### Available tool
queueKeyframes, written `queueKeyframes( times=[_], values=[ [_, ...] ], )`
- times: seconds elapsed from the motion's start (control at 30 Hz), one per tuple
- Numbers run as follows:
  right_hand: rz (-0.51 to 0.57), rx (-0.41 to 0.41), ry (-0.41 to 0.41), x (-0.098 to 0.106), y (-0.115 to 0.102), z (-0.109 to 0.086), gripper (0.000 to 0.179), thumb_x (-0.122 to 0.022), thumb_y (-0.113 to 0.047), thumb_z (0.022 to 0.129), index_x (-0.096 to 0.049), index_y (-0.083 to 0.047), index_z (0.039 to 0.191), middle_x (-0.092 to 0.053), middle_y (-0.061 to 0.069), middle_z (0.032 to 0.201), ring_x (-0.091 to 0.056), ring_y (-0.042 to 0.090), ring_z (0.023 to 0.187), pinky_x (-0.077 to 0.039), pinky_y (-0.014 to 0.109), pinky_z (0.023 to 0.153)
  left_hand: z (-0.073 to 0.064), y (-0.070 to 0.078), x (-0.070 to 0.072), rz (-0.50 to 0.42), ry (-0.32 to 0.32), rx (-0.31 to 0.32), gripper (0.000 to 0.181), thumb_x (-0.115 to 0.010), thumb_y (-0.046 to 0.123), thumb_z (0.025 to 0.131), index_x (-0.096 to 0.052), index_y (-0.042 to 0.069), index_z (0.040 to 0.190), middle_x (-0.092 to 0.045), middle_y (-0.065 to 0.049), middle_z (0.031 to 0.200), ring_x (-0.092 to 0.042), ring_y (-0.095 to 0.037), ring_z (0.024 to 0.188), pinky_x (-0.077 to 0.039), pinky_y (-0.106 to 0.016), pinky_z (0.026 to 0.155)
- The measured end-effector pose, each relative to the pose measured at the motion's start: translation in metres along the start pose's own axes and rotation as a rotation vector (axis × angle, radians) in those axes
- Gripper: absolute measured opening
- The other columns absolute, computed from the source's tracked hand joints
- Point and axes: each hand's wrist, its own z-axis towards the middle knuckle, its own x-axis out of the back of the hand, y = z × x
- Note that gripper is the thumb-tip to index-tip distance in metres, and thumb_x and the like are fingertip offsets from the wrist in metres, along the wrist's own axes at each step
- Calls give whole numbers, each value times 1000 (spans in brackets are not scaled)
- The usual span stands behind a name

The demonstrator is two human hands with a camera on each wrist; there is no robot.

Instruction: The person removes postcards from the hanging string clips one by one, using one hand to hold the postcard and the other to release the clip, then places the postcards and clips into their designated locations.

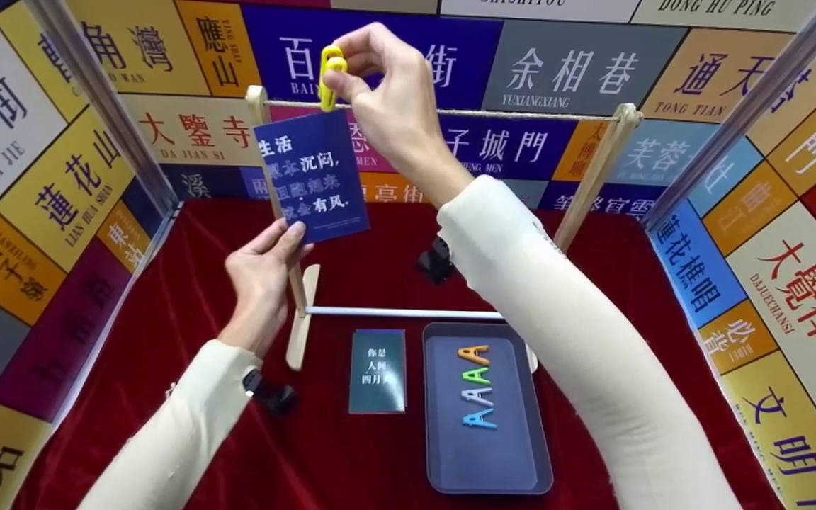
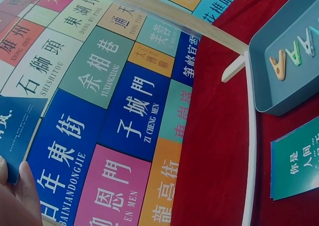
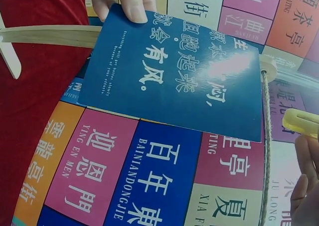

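My left hand [image 1: 259, 278] pinches a dark blue card [image 1: 319, 177] with white Chinese writing by its lower edge, thumb in front. The card stands upright near the left end of a rope [image 1: 521, 114] strung between two wooden posts. Above it, my right hand [image 1: 402, 95] pinches a yellow clothespin [image 1: 328, 88] between thumb and fingers. From the right wrist view, the yellow clothespin [image 3: 300, 121] is apart from both the card and the rope [image 3: 267, 151]. The card's upper edge lies close to that rope; whether they touch I cannot tell.
On the red cloth [image 1: 202, 297] lie a green card [image 1: 377, 393] and a grey tray [image 1: 486, 464]. Inside the tray are orange, green, grey and blue clothespins. A white bar [image 1: 401, 312] joins the frame's feet. Printed panels [image 1: 571, 64] surround the cloth at the back and sides.
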Motion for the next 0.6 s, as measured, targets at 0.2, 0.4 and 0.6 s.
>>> queueKeyframes(
  times=[0.2, 0.4, 0.6],
  values=[
    [96, 45, 3, 6, 7, -7, 22, -71, -9, 90, -65, -1, 110, -70, 7, 97, -64, 12, 86, -54, 20, 81, -8, 0, 1, 24, -12, 36, 41, -76, 2, 87, -66, -7, 125, -72, -3, 95, -72, -8, 62, -64, -25, 77],
    [219, 11, -28, 13, 11, -14, 27, -64, -5, 93, -60, 1, 119, -68, 9, 102, -66, 16, 87, -59, 25, 81, -15, -1, 1, 31, -37, 28, 42, -77, 4, 86, -65, -9, 125, -74, 0, 89, -71, -8, 60, -64, -27, 75],
    [259, 13, -47, 19, 14, -23, 33, -57, -5, 97, -54, 2, 129, -66, 15, 110, -66, 20, 92, -60, 28, 85, -20, -4, 2, 15, -47, 26, 43, -76, 0, 86, -63, -12, 125, -73, 0, 89, -73, -8, 62, -64, -24, 75]
  ],
)
